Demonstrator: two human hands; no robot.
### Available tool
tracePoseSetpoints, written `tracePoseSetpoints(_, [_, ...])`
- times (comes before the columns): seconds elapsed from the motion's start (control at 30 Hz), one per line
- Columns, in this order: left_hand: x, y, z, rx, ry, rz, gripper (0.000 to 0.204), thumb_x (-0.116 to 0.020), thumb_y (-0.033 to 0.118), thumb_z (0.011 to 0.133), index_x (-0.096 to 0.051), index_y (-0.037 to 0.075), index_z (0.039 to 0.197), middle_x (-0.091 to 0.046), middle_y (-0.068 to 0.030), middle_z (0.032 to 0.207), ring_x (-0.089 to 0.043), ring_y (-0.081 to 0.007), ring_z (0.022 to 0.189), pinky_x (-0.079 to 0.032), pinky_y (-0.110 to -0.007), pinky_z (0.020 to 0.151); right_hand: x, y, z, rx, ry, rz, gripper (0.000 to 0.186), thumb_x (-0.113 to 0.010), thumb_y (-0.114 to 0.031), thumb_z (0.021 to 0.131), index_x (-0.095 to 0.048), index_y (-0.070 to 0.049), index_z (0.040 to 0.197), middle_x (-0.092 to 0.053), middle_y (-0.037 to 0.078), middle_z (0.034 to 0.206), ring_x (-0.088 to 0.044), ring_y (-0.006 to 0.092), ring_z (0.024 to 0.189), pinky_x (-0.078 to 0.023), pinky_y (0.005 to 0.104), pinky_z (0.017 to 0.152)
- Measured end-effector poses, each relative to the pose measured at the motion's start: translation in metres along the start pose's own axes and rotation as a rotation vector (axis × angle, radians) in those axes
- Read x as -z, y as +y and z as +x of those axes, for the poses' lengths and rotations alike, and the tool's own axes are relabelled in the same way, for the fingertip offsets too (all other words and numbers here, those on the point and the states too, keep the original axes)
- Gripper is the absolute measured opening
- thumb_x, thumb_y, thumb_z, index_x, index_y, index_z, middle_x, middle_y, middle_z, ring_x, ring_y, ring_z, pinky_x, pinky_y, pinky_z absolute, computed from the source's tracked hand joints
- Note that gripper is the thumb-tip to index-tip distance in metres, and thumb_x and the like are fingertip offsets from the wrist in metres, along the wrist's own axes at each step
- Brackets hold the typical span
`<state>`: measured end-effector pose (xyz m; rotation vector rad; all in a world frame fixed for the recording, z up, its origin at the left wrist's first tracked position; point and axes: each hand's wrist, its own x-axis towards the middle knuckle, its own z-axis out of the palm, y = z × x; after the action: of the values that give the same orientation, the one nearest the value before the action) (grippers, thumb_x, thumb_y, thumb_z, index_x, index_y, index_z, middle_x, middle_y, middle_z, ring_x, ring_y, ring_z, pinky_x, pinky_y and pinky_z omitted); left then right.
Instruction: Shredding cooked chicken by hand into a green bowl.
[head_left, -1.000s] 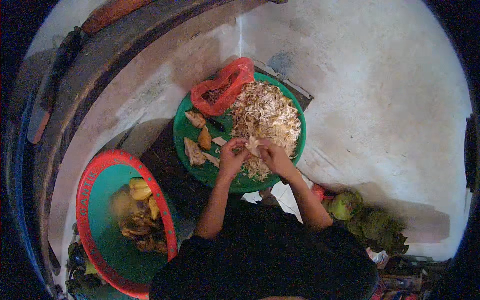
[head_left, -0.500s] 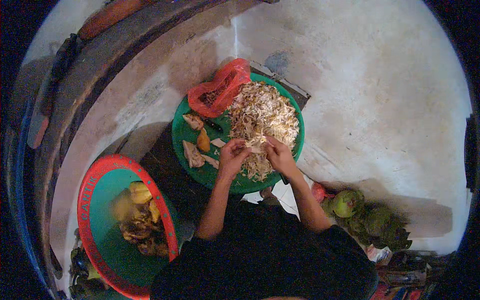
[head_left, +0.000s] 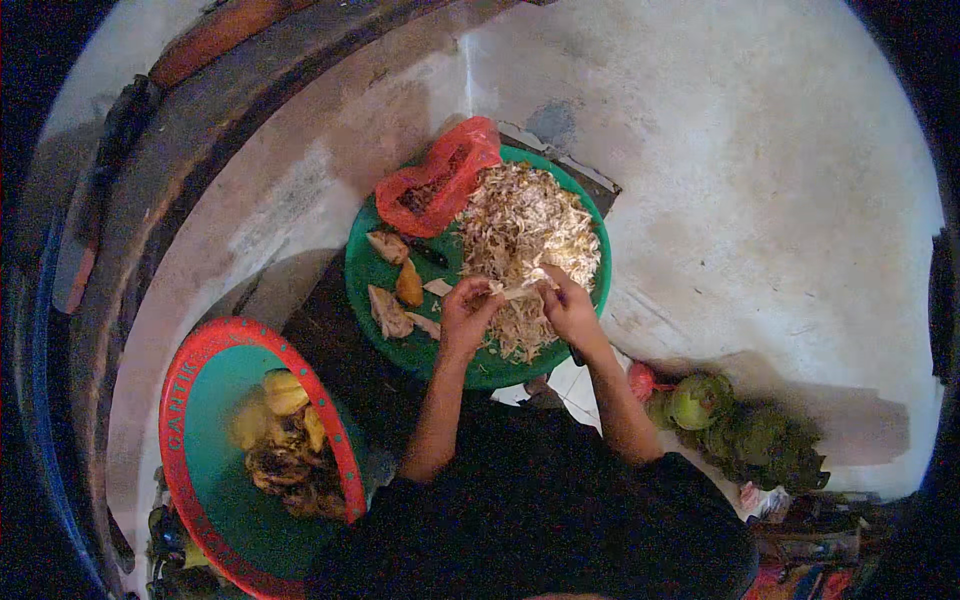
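Note:
Over the near part of a round green tray, my left hand and my right hand pinch the two ends of a pale strip of meat, which looks like cooked chicken. It stretches between my fingertips. Beneath and beyond it lies a large heap of shredded meat. Left of my left hand are a few larger chunks, among them a pale piece and an orange-brown piece. A dark handle, perhaps a knife's, rests beside them.
A crumpled red plastic bag sits on the tray's far left. At lower left stands a green basin with a red rim, holding yellow-brown pieces. Walls meet behind the tray. Rounded green objects stand at lower right.
My hands have moved slightly apart, and the strip of meat now shows stretched between them. The view has shifted a little; the tray's contents look much the same.

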<state>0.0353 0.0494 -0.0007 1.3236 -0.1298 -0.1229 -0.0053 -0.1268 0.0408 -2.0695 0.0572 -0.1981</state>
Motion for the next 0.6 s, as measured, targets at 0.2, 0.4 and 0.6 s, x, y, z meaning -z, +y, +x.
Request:
tracePoseSetpoints(0.2, [-0.003,0.004,0.003,-0.121,-0.003,0.019,0.026,-0.067,0.0,0.074,-0.056,0.002,0.098,-0.06,-0.0021,0.087,-0.057,-0.0105,0.078,-0.048,-0.024,0.07,0.0,-0.027,-0.007,-0.2,-0.333,0.105,0.034,-0.049,-0.021,0.091,-0.049,-0.008,0.123,-0.043,-0.004,0.058,-0.039,0.0058,0.049,-0.034,0.0222,0.045])
tracePoseSetpoints(0.4, [0.002,-0.006,0.004,-0.063,0.009,0.028,0.026,-0.067,-0.002,0.072,-0.059,0.002,0.096,-0.062,-0.0019,0.085,-0.059,-0.0108,0.077,-0.049,-0.025,0.07,-0.012,-0.003,-0.004,-0.096,-0.294,0.161,0.034,-0.049,-0.022,0.092,-0.048,-0.008,0.122,-0.043,-0.004,0.059,-0.039,0.0063,0.047,-0.032,0.0229,0.042])
tracePoseSetpoints(0.6, [-0.002,0.005,0.002,-0.015,0.019,0.071,0.023,-0.066,-0.002,0.073,-0.059,0.002,0.095,-0.062,-0.0031,0.084,-0.059,-0.0109,0.075,-0.049,-0.024,0.065,-0.012,0.009,-0.005,-0.042,-0.26,0.085,0.033,-0.048,-0.017,0.091,-0.047,-0.007,0.123,-0.045,-0.003,0.064,-0.041,0.0063,0.052,-0.035,0.0225,0.047])
